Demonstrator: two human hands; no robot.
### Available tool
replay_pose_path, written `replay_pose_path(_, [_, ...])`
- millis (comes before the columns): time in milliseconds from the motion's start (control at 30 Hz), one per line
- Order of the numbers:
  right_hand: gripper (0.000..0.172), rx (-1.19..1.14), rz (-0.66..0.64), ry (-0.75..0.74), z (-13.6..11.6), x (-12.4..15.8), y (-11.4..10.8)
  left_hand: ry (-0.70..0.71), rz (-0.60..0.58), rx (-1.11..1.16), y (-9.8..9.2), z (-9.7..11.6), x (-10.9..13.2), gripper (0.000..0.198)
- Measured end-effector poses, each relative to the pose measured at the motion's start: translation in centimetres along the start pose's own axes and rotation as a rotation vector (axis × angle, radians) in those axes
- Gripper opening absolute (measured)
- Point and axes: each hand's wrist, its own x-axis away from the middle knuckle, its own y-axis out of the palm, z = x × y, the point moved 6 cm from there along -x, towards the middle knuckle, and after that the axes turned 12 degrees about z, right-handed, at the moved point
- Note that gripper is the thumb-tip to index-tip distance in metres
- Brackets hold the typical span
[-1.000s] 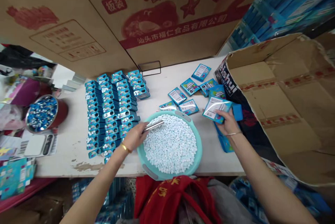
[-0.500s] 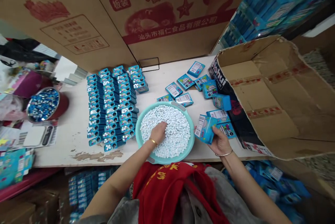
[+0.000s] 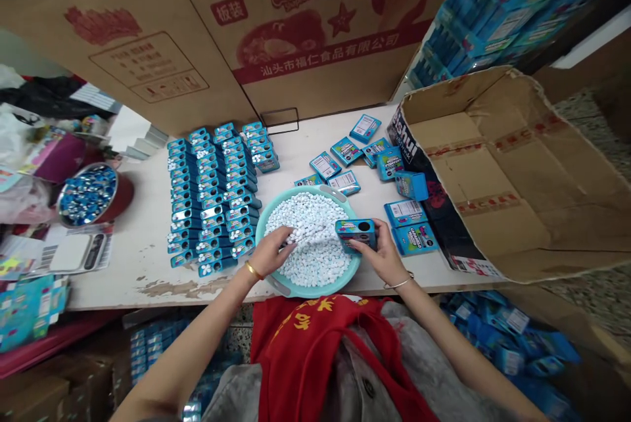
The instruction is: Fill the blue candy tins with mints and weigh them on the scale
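My left hand (image 3: 270, 252) is at the left side of a turquoise bowl (image 3: 262, 211) full of small white candies (image 3: 315, 264). Its fingers and thumb curl around some of the candies. Over the bowl's right side, my right hand (image 3: 387, 254) grips a blue candy box (image 3: 348, 230) between thumb and fingers. The box is tilted, with the dark round hole in its end facing up. Left of the bowl stand rows of blue boxes (image 3: 211, 211) with round holes; white candies show in several of them.
Several blue boxes (image 3: 345, 150) lie behind and right of the bowl. An open cardboard carton (image 3: 497, 211) stands at the right, and large cartons (image 3: 315, 80) form a wall behind. A pot of shiny blue packets (image 3: 89, 195) and a white scale (image 3: 73, 252) are at the left.
My left hand has shifted left across the candies, and its fingers show more. My right hand has brought the blue box left over the bowl and turned its holed end up.
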Motion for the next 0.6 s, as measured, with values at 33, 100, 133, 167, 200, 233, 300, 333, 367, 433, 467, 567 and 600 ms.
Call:
replay_pose_path(33, [0.050,0.061,-0.007,-0.055,-0.4,0.0,0.2,0.030,0.005,-0.010,-1.0,0.6,0.0,0.027])
replay_pose_path(100, [0.044,0.155,-0.031,-0.170,-1.2,0.0,0.9,0.083,-0.003,-0.031,-2.5,2.0,-0.2,0.026])
replay_pose_path(133, [0.040,0.185,-0.049,-0.226,-1.7,0.0,1.3,0.102,-0.015,-0.048,-3.1,2.7,-0.3,0.025])
replay_pose_path(167, [0.037,0.206,-0.065,-0.280,-2.2,0.1,1.8,0.118,-0.036,-0.073,-3.5,3.3,-0.5,0.025])
replay_pose_path(200, [0.034,0.221,-0.081,-0.329,-2.6,0.2,2.3,0.135,-0.059,-0.104,-3.7,4.0,-0.7,0.024])
replay_pose_path(233, [0.031,0.233,-0.097,-0.369,-3.1,0.2,2.7,0.152,-0.085,-0.143,-3.9,4.6,-0.9,0.024])
replay_pose_path(300, [0.029,0.249,-0.119,-0.427,-3.7,0.5,3.5,0.185,-0.140,-0.241,-4.2,6.0,-1.5,0.023])
replay_pose_path(333, [0.029,0.258,-0.124,-0.446,-3.9,0.6,3.8,0.200,-0.175,-0.299,-4.3,6.7,-1.8,0.023])
replay_pose_path(367, [0.029,0.269,-0.128,-0.459,-4.0,0.7,4.0,0.211,-0.215,-0.363,-4.4,7.5,-2.1,0.022])
replay_pose_path(433, [0.030,0.290,-0.133,-0.477,-4.1,0.8,4.3,0.225,-0.289,-0.499,-4.5,8.8,-2.7,0.023])
replay_pose_path(467, [0.031,0.297,-0.134,-0.483,-4.1,0.9,4.4,0.233,-0.312,-0.558,-4.6,9.4,-3.0,0.024])
replay_pose_path(567, [0.031,0.306,-0.126,-0.492,-4.0,1.1,4.6,0.265,-0.330,-0.653,-4.6,11.2,-3.5,0.033])
replay_pose_path(600, [0.031,0.304,-0.120,-0.491,-3.9,1.1,4.6,0.279,-0.331,-0.664,-4.4,11.6,-3.6,0.035])
